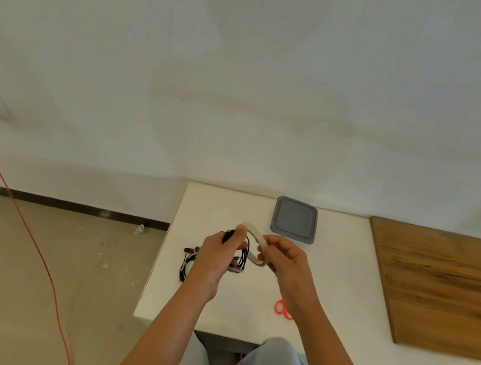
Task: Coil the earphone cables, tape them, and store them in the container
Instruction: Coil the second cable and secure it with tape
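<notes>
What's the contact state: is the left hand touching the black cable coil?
Touching. The head view shows the left hand with fingers curled round the black cable coil, whose loops emerge straight from its grip.

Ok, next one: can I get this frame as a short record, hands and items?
left hand: grips coiled earphone cable
right hand: holds tape roll beside the coil
container: grey, at back of table, apart from hands
loose earphones: on table, left of left hand
scissors: red handles, partly hidden by right forearm
stage: coil in hand, not yet in container
</notes>
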Demonstrator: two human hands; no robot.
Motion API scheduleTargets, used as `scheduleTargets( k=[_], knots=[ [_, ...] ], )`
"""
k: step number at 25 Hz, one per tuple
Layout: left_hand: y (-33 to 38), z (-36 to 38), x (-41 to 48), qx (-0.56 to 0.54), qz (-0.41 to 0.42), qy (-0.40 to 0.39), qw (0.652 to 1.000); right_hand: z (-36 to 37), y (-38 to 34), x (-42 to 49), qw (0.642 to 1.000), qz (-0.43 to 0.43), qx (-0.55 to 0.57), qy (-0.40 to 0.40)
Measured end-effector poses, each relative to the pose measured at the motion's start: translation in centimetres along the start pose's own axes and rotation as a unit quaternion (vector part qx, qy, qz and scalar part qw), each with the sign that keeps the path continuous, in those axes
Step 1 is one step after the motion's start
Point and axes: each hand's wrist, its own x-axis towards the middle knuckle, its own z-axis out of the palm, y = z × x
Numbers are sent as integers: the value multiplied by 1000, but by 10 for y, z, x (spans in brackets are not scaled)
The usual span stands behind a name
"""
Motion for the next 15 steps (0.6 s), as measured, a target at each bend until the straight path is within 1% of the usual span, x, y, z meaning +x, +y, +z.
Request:
scheduleTargets(
  k=[2, 4, 8, 13, 15],
  knots=[
    [18, 0, -21, -16, 55, -15, 998, 7, -31, -20, 999, -36, 13, -16],
    [36, -1, -41, -59, 92, -24, 994, 10, -58, -35, 997, -64, 25, -21],
    [68, -3, -80, -115, 127, -43, 984, 10, -99, -61, 992, -108, 59, -25],
    [97, 1, -126, -129, 189, -42, 973, 16, -141, -87, 985, -148, 91, 11],
    [106, 1, -142, -140, 212, -38, 966, 17, -155, -98, 980, -172, 101, 10]
  ],
)
